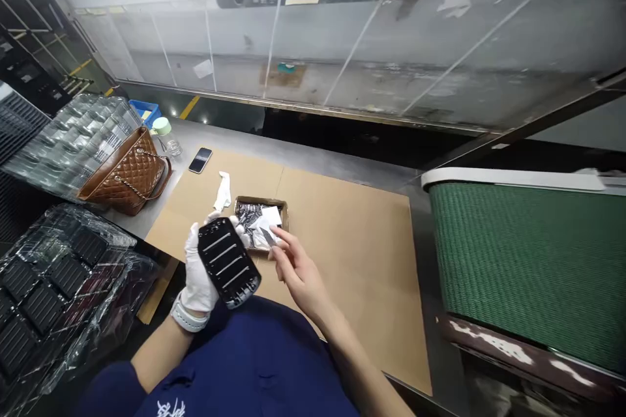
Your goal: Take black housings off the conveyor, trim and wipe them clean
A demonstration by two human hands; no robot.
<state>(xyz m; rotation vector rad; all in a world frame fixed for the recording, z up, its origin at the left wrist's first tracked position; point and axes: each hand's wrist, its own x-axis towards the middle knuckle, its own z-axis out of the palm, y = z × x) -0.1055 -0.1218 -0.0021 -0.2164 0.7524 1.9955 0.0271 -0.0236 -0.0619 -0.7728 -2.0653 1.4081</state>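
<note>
My left hand (198, 273), in a white glove, is closed around a black plastic panel (229, 262) with rounded ends and several pale slots across it. The panel is tilted, its slotted face toward me. Bare, my right hand (298, 270) pinches a small dark flat strip (268, 236) between thumb and fingers, its tip pointing up and left. Just beyond both hands sits a shallow cardboard box (285, 215) holding many small dark pieces and some white paper. The strip is over the box's near right part, apart from the panel.
Cardboard covers the table (352, 260). A white glove (223, 192), a phone (200, 160), a brown quilted handbag (134, 172) and a clear bottle (167, 137) lie to the left. Plastic trays (53, 273) hold black panels at lower left. A green conveyor belt (528, 267) runs at right.
</note>
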